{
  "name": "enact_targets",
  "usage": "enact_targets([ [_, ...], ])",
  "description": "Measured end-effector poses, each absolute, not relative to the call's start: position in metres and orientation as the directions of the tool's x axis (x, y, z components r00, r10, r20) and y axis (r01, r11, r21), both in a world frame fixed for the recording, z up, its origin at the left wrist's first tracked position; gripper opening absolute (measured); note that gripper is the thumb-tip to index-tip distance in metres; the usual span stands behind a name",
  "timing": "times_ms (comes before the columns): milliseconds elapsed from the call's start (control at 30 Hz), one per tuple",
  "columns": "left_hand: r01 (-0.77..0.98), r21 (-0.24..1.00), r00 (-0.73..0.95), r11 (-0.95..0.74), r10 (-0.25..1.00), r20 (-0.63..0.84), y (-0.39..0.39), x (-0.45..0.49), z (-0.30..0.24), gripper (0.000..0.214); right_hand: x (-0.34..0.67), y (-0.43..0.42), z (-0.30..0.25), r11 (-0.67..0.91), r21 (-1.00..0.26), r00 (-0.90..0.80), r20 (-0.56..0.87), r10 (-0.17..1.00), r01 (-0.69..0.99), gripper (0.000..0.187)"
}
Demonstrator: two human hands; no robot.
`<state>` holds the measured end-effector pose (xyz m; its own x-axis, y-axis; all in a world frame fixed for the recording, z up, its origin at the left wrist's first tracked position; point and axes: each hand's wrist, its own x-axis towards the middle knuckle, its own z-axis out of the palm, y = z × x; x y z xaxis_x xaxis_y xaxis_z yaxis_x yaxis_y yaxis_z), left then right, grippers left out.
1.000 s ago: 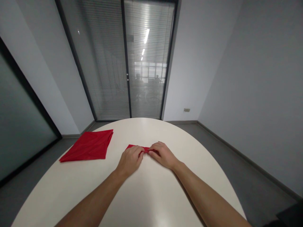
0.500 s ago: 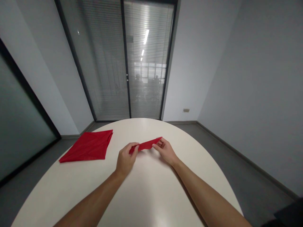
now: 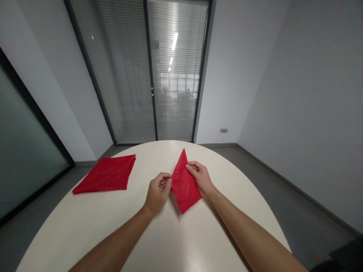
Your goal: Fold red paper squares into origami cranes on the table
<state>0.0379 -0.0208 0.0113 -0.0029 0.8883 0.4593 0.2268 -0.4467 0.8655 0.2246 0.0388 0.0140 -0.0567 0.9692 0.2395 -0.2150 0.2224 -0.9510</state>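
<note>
Between my hands, a small folded red cloth (image 3: 185, 185) is held over the table. It has a narrow point at the far end and a wider, angled near end, with faint creases across its face. My left hand (image 3: 158, 192) pinches its left edge between thumb and fingers. On the other side, my right hand (image 3: 200, 176) grips the upper right edge, thumb on the front face and fingers mostly behind. A larger folded red cloth (image 3: 106, 175) lies flat on the table to the left, with layers showing at its right corner.
Beneath everything is a round white table (image 3: 159, 245). Past its far edge stand glass panels with blinds (image 3: 176, 117), and a grey wall (image 3: 300, 113) rises on the right. A dark object (image 3: 347, 255), partly cut off, shows at the lower right.
The small red cloth, earlier a narrow strip seen nearly edge-on between my hands, is now turned so its broad face shows, point away from me. The larger cloth stays put.
</note>
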Motion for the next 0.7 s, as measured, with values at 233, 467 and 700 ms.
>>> enact_targets([
  [233, 0.532, 0.542, 0.125, -0.650, 0.694, 0.710, -0.015, 0.026, 0.013, 0.020, 0.231, 0.048, 0.000, 0.227, -0.973, -0.176, 0.215, 0.961, 0.051, 0.040],
  [467, 0.589, 0.413, 0.514, -0.694, 0.717, 0.472, -0.007, 0.031, -0.005, 0.045, 0.238, 0.050, -0.006, 0.359, -0.884, -0.283, 0.276, 0.918, 0.301, 0.032],
  [700, 0.716, 0.351, 0.454, -0.604, 0.784, 0.423, -0.006, 0.033, -0.007, 0.035, 0.240, 0.042, 0.006, 0.387, -0.780, -0.189, 0.339, 0.922, 0.491, 0.026],
])
